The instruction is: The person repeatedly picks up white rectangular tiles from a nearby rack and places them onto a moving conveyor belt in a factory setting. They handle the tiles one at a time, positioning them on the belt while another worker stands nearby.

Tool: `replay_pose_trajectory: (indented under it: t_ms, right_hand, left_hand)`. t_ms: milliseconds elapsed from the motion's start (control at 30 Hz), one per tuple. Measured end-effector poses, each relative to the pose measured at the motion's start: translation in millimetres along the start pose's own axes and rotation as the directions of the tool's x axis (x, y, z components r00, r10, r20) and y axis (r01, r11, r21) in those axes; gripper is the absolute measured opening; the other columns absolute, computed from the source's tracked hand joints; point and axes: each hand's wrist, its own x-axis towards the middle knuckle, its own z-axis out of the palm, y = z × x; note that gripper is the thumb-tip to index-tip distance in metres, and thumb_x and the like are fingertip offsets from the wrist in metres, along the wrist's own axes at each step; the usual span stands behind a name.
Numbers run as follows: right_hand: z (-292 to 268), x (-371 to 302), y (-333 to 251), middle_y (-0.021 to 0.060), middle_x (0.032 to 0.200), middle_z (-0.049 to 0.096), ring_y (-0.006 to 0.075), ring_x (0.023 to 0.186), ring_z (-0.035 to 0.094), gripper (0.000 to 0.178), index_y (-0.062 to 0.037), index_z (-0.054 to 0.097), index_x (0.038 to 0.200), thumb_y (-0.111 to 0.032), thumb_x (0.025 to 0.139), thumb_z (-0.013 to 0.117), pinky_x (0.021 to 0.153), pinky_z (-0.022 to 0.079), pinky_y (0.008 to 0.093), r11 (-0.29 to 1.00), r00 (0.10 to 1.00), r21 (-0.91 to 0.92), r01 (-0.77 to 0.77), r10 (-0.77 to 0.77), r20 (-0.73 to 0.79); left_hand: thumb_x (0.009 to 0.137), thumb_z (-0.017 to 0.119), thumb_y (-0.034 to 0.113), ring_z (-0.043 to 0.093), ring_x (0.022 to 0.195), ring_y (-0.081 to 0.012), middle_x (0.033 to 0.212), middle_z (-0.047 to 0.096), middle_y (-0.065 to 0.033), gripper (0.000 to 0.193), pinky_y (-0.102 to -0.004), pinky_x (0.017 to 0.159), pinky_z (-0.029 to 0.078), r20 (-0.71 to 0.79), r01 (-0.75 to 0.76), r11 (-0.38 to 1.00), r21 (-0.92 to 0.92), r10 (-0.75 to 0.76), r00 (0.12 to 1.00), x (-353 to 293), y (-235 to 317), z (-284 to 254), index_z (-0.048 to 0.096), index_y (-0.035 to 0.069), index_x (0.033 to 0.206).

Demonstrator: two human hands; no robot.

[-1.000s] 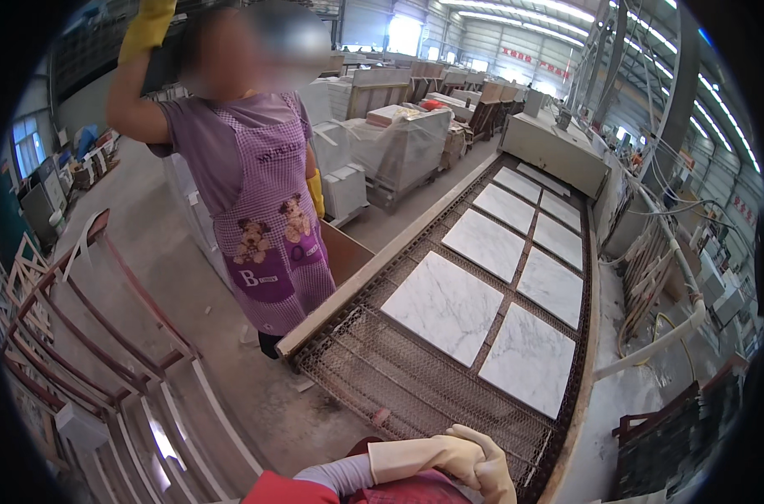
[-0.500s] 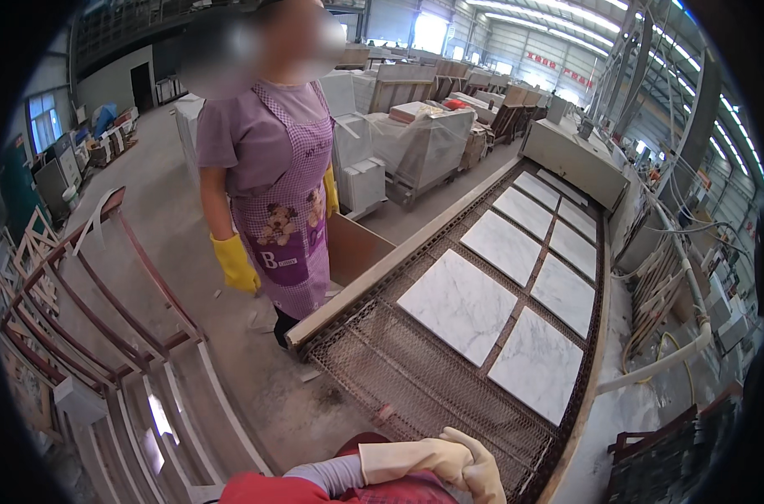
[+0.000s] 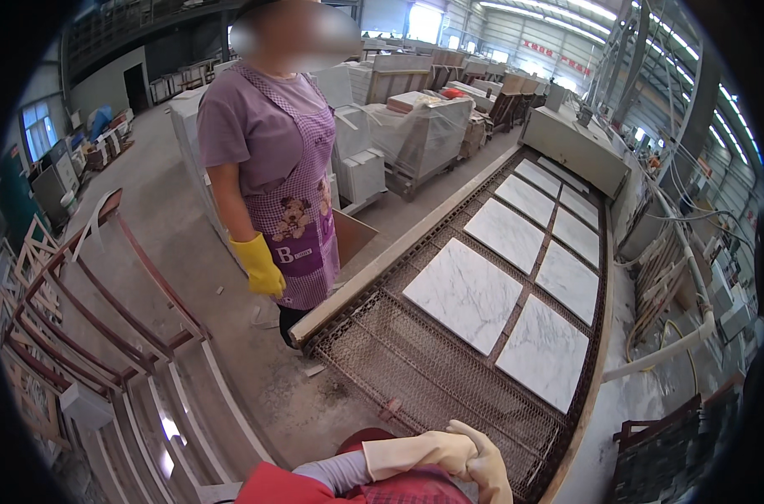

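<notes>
In cream rubber gloves, my left hand point(image 3: 436, 451) and my right hand point(image 3: 489, 472) rest together in front of me at the lower edge. My left forearm, in a red sleeve with a grey cuff, reaches across from the left. The gloves overlap, and which fingers lie on top is hard to make out. No object shows in either hand. Just beyond them is the near end of a mesh conveyor point(image 3: 373, 357). Two rows of white grey-veined stone tiles lie flat on it, the closest being a left tile point(image 3: 464, 294) and a right tile point(image 3: 546, 351).
A co-worker point(image 3: 273, 168) in a checked purple apron and yellow gloves stands left of the conveyor. A dark red metal rack point(image 3: 134, 244) is at the left. A beige machine housing point(image 3: 575, 155) spans the conveyor's far end. Wrapped crates point(image 3: 424, 134) stand behind.
The co-worker has turned slightly, and their glove on the far side of the apron is now hidden. The view has shifted a little. My hands stay together.
</notes>
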Motion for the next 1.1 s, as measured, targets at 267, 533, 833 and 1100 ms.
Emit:
replay_pose_trajectory:
  t_ms: [267,533,833,1100]
  right_hand:
    - [5,-3,0,0.0184,0.131,0.057,0.0247,0.118,0.058,0.084,0.0043,0.051,0.135,0.026,0.055,0.042,0.097,0.046,0.0295,1.000,0.999,-0.004,-0.026,0.026,0.018]
    - [6,0,14,0.0184,0.131,0.058,0.0237,0.118,0.058,0.082,0.0054,0.051,0.135,0.022,0.055,0.045,0.099,0.045,0.0296,0.995,0.999,-0.096,0.017,-0.012,0.050]
    - [17,0,10,0.0171,0.129,0.059,0.0247,0.116,0.060,0.081,0.0032,0.052,0.135,0.024,0.057,0.045,0.096,0.047,0.0299,0.988,1.000,-0.156,-0.015,0.018,0.017]
    - [15,-7,16,0.0166,0.128,0.060,0.0255,0.114,0.059,0.079,-0.0025,0.055,0.134,0.017,0.057,0.051,0.098,0.045,0.0313,0.987,1.000,-0.159,-0.004,0.005,0.010]
  left_hand:
    - [0.076,0.067,0.012,0.067,0.086,-0.0299,0.091,0.070,-0.0127,0.027,-0.0395,0.074,0.051,-0.044,-0.104,0.994,0.025,0.105,0.993,23,-27,14,0.069,0.004,0.102]
    - [0.075,0.068,0.010,0.067,0.087,-0.0317,0.090,0.070,-0.0149,0.028,-0.0398,0.074,0.052,-0.060,-0.065,0.997,0.031,0.067,0.996,13,-28,15,0.069,0.002,0.101]
    - [0.075,0.069,0.011,0.068,0.086,-0.0309,0.089,0.071,-0.0153,0.026,-0.0396,0.073,0.052,-0.058,-0.041,0.999,0.013,0.041,0.997,-1,-26,10,0.069,0.002,0.099]
    - [0.077,0.070,0.023,0.068,0.086,-0.0318,0.091,0.071,-0.0159,0.028,-0.0396,0.076,0.053,-0.040,-0.074,0.988,0.135,0.080,0.996,9,-31,18,0.071,0.004,0.099]
